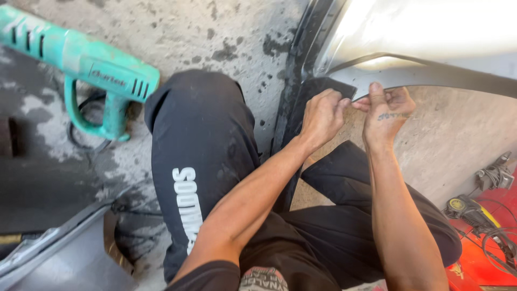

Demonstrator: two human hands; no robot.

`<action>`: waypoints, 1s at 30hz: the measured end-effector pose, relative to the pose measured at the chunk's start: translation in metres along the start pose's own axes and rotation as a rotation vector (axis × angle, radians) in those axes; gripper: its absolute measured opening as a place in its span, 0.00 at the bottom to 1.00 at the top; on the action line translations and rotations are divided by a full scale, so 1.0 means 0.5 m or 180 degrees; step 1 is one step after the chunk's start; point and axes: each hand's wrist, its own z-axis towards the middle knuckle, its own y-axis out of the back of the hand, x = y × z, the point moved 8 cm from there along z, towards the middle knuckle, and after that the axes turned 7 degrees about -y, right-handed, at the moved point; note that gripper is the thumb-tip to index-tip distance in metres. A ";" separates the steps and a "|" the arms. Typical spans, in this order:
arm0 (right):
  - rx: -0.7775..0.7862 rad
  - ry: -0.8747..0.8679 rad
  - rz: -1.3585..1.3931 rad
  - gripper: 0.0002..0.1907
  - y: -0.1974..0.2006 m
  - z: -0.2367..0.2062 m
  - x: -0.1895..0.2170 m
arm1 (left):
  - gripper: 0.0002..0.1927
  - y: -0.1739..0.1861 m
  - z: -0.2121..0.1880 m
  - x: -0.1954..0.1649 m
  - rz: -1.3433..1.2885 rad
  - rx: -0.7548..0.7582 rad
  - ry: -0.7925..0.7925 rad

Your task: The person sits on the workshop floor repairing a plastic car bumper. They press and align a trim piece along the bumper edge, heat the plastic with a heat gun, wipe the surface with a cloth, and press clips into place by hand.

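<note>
Head view shows left hand (pixel 321 116) and right hand (pixel 385 110) both pinching the dark film (pixel 323 89) at the car panel (pixel 431 32) edge; uneven pulling risks tearing or creasing it.

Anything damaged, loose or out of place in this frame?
Yes: the black trim strip on the silver car panel has lifted at its end, pinched by left hand and right hand. A green heat gun lies on the stained concrete floor.
</note>
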 end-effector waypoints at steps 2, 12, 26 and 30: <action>-0.0053 0.0018 0.0126 0.03 -0.004 0.009 0.002 | 0.10 0.000 0.013 0.010 -0.0130 -0.0168 0.0188; -0.0240 -0.0079 -0.0075 0.03 -0.016 -0.014 0.011 | 0.13 0.004 0.020 0.038 -0.0387 0.0263 0.1256; -0.0108 0.0512 -0.0426 0.20 -0.065 -0.024 -0.022 | 0.10 0.019 0.038 0.044 -0.0598 0.0053 0.1142; -0.0325 0.0422 -0.0528 0.21 -0.056 -0.024 -0.022 | 0.09 0.012 0.031 0.048 -0.0456 0.0061 0.1102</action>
